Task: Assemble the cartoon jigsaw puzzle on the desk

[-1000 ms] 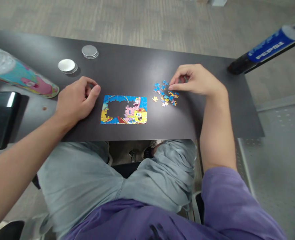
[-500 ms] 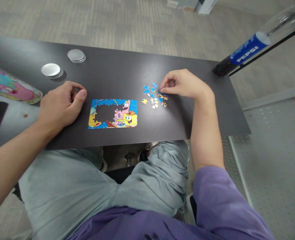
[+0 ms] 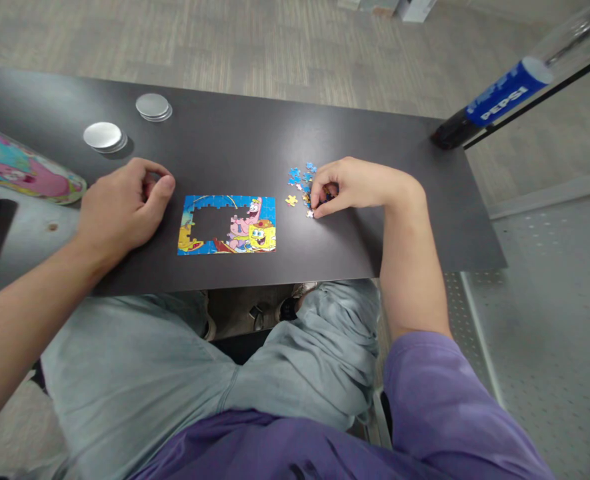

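A cartoon jigsaw puzzle (image 3: 262, 235), partly assembled, lies flat on the dark table with a gap in its middle and left. To its right is a small heap of loose puzzle pieces (image 3: 295, 175), mostly blue, with a yellow one (image 3: 291, 200) at the near left. My right hand (image 3: 347, 185) is over the heap, thumb and fingertips closed together at a pale puzzle piece (image 3: 310, 214); its palm hides several pieces. My left hand (image 3: 127, 203) rests on the table left of the puzzle, fingers curled in, with nothing visible in it.
Two stacks of silvery discs, a nearer one (image 3: 103, 136) and a farther one (image 3: 153, 105), stand at the back left. A cartoon-printed container (image 3: 29, 167) lies at the far left. A Pepsi bottle (image 3: 505, 93) stands at the right end of the table (image 3: 225, 143).
My right hand has come down and slightly left, from the heap's upper right side onto the pieces. My left hand stays in place. The view has shifted a little.
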Demonstrator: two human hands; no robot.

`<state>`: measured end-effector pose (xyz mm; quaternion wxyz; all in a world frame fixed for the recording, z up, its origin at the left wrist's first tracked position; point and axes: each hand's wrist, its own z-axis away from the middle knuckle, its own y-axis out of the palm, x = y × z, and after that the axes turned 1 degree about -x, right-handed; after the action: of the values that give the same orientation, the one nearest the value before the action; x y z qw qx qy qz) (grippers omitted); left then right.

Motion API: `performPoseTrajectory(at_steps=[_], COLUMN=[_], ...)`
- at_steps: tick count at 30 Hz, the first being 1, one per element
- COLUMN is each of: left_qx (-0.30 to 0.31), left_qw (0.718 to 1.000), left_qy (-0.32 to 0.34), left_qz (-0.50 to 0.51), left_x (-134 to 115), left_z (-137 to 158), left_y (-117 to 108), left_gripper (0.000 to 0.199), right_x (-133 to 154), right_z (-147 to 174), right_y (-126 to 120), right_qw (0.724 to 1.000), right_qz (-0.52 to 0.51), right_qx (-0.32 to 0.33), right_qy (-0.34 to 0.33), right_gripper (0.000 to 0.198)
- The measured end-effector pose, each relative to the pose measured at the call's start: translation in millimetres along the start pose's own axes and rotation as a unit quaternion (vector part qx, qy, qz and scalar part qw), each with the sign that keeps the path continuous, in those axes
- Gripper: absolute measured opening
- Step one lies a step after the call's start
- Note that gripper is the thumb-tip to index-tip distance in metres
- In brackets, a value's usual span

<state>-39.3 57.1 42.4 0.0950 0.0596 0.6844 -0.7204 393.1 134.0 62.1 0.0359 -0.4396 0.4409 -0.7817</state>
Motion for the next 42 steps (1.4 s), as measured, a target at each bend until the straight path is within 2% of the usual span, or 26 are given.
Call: performPoseTrajectory(at_steps=[4, 9, 11, 19, 27, 29, 35, 42], left_qx=[-0.014, 0.0, 0.0, -0.011, -0.005, -0.009, -0.009, -0.003], left_qw=[1.0, 1.0, 1.0, 1.0, 1.0, 1.0, 1.0, 1.0], left_qy=[0.003, 0.003, 0.003, 0.008, 0.005, 0.006, 0.0, -0.001], left_qz=[0.005, 0.002, -0.001, 0.007, 0.0, 0.001, 0.013, 0.009], left_x=[3.3, 2.5, 2.3, 5.6, 3.7, 3.8, 5.0, 1.1], left_z=[-1.1, -1.1, -1.0, -2.2, -1.5, -1.4, -1.5, -0.4], left_y=[1.9, 1.3, 1.0, 3.2, 2.2, 2.9, 3.3, 0.9], left_gripper=[0.05, 0.058, 0.06, 0.057, 0.061, 0.06, 0.056, 0.062], right_x=[1.5, -2.2, -5.2, -6.4, -3.6, -2.6, -1.1, -1.5], right_z=[1.5, -5.0, -10.2, -15.6, -1.6, 1.4, 2.3, 6.4], right_y=[-0.9, 3.8, 7.9, 13.1, -0.3, -3.1, -3.3, -4.2], right_qw=[1.0, 0.991, 0.986, 0.989, 0.985, 0.988, 0.999, 1.0], right_qz=[-0.001, 0.042, 0.068, 0.066, 0.061, 0.049, 0.017, 0.014], right_qx=[-0.004, -0.129, -0.154, -0.129, -0.161, -0.146, -0.038, -0.01], right_qy=[-0.017, -0.008, -0.004, -0.008, 0.015, 0.008, -0.029, -0.018], right_gripper=[0.023, 0.025, 0.025, 0.021, 0.026, 0.032, 0.043, 0.039])
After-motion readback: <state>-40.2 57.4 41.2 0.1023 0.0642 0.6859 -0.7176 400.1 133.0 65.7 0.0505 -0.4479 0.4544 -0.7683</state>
